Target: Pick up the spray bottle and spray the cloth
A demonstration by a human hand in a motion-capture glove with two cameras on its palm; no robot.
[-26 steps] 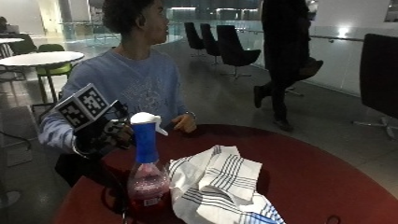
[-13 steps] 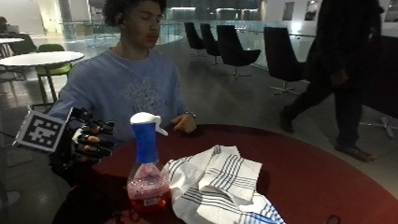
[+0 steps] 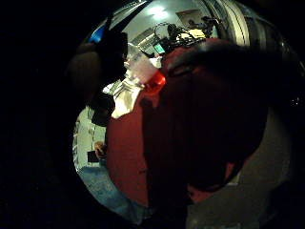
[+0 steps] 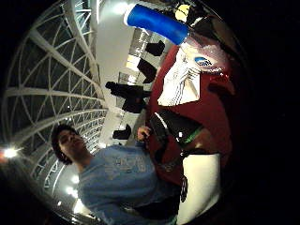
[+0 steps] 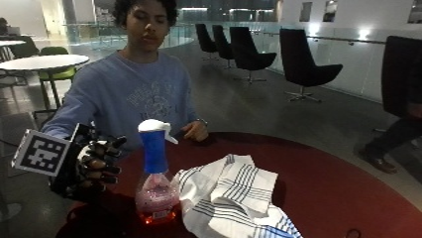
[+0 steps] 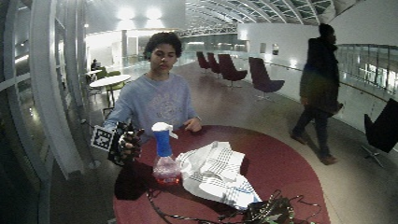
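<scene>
The fingers [image 5: 105, 159] of the gloved right hand [image 5: 92, 166] are loosely curled and a little apart, closed round nothing, and the hand hangs off the table's edge beside the spray bottle [image 5: 156, 178], near it but not touching. The bottle stands upright on the red table [image 5: 342, 198], close to the rim on the person's right, with its white trigger head [image 5: 157, 128] at the top of a blue neck and pinkish liquid in the rounded base. The striped cloth [image 5: 231, 198] lies crumpled just beside the bottle, its near edge apparently touching the base (I cannot tell whether any of it is tucked under). The bare left hand [image 5: 195, 131] rests on the far rim. The main risk, as I judge it, is the reach itself: the bottle is tall and narrow at the neck, so a hand arriving from the side and striking it high could tip it toward the cloth or off the nearby edge. A grip on the neck that leaves no finger on the trigger would need fumbling. The nozzle looks turned toward the cloth already, so twisting the bottle while lifting could send the spray wide.
</scene>
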